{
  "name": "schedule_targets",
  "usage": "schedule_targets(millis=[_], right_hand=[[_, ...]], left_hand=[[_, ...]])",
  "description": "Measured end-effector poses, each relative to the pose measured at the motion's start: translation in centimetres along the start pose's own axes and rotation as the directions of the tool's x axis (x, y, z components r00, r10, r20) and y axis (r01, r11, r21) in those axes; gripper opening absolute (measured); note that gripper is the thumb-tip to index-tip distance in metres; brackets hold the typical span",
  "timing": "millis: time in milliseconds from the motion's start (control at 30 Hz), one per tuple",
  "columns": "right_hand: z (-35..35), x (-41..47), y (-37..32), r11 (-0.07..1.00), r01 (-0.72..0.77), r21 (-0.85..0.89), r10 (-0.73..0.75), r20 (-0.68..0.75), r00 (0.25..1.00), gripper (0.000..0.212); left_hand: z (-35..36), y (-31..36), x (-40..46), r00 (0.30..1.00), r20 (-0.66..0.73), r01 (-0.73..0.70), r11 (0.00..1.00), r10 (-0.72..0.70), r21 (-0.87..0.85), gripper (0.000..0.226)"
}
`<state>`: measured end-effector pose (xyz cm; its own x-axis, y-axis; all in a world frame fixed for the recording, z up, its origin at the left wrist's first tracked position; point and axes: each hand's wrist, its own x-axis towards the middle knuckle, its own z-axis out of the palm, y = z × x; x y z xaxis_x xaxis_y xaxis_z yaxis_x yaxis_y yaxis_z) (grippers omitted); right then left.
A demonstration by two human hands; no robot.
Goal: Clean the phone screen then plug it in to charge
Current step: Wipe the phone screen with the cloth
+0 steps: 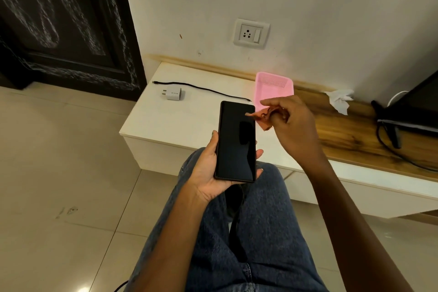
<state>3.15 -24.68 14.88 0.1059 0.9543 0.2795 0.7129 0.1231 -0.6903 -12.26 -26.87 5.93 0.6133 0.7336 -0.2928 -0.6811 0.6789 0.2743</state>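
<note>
My left hand (208, 168) cradles the phone (237, 142) from below, thumb along its left edge and fingertips curling up at the right, screen up and dark over my knees. My right hand (289, 123) pinches a small orange cloth (262, 117) between thumb and fingers, its corner just reaching the upper right of the glass. To wipe well, I judge I should flatten more cloth under my fingertips, brace the phone firmly in my palm, and work in overlapping strokes from the top down, pressing lightly. Beyond my hands, on the white shelf (147, 123), the white charger (174, 94) lies near the black cable (201, 87), both loose and well apart from the phone; the wall socket (250, 33) sits above them, nothing plugged in.
</note>
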Motion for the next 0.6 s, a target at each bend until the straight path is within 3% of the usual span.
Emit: schedule_targets(millis=[100,200,267,333,433,533,600], right_hand=[[-0.5,-0.5,-1.2,0.950,-0.184,0.252,0.132,0.206,0.969,0.020],[-0.4,-0.9,-1.9,0.882,-0.268,0.387,0.156,0.297,0.942,0.021],[0.1,-1.0,-1.8,0.910,-0.261,0.323,0.163,0.299,0.940,0.020],[0.8,-0.9,-1.5,0.967,-0.205,0.149,0.162,0.261,0.952,0.023],[1.5,-1.0,-0.8,0.989,-0.090,-0.117,0.101,0.093,0.991,0.030],[1.6,-2.0,-0.9,0.987,-0.005,-0.162,-0.005,-0.063,0.998,0.026],[1.8,-3.1,-1.0,0.978,0.130,-0.165,-0.144,-0.076,0.987,0.020]], left_hand=[[0.0,0.0,0.1,1.000,-0.009,0.008,1.000,-0.008,0.008,0.066],[-0.1,-0.1,0.2,1.000,0.001,0.010,1.000,-0.010,0.018,0.069],[0.0,-0.1,0.1,1.000,0.016,0.009,1.000,-0.010,0.023,0.069],[0.0,-0.1,0.1,1.000,0.019,0.003,1.000,-0.004,0.030,0.067],[0.1,0.0,0.1,1.000,0.015,-0.002,0.999,0.002,0.048,0.067],[-0.1,-0.1,0.2,1.000,0.006,-0.014,0.998,0.014,0.063,0.067],[-0.3,-0.1,0.3,1.000,-0.003,-0.012,0.997,0.012,0.075,0.068]])
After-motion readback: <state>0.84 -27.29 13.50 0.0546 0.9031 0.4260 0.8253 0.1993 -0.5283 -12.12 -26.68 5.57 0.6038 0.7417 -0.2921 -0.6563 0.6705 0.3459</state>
